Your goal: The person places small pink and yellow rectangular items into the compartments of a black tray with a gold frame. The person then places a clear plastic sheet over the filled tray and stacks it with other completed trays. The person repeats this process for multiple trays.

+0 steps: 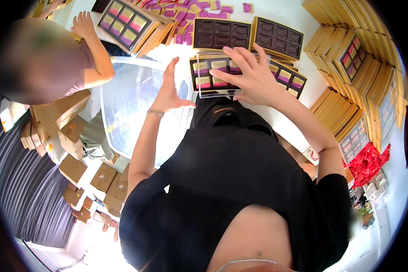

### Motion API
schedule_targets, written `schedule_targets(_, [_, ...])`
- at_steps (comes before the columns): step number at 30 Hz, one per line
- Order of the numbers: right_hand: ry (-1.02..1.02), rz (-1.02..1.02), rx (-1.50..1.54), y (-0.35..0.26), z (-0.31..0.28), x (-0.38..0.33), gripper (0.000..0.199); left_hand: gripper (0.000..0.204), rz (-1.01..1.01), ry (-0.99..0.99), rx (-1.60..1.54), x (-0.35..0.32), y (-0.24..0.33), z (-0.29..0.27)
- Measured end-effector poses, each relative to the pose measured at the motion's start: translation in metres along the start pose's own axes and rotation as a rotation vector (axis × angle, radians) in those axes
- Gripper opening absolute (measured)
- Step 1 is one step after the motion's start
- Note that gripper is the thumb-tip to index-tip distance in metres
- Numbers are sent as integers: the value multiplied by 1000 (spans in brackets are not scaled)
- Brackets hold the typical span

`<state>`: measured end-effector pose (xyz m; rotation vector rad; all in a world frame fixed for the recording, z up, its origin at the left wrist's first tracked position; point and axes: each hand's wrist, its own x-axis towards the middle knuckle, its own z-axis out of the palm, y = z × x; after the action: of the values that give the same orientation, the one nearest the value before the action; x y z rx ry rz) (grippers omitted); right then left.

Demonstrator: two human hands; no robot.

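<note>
My left hand (pixel 170 92) is raised beside a clear plastic bin, with thumb and fingers wide apart and nothing between them. My right hand (pixel 254 77) is spread over a clear plastic cover (pixel 208 94); whether the fingertips press on it I cannot tell. Beneath the cover lies a tray (pixel 202 72) of gold, pink and purple pieces in dark compartments. To its right, partly behind my right forearm, sits a similar filled tray (pixel 288 78). Just beyond, two trays with bare dark inserts, a left one (pixel 222 34) and a right one (pixel 278 38), lie side by side.
Loose purple and gold pieces (pixel 186 18) are scattered at the back. A filled tray (pixel 124 22) tops a stack, near a co-worker's hand (pixel 83 25). The clear bin (pixel 106 109) stands left. Stacked trays (pixel 335 111) and red foil (pixel 369 164) are right; cardboard boxes (pixel 72 168) lie left.
</note>
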<state>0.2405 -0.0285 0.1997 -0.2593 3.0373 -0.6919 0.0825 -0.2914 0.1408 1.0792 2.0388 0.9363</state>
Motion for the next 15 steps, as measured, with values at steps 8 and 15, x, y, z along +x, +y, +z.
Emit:
schedule_targets(8, [-156, -90, -86, 0, 55, 28, 101, 151, 193, 61, -79, 24, -39, 43])
schedule_targets(15, [-100, -47, -126, -7, 62, 28, 99, 142, 218, 87, -108, 28, -48, 48])
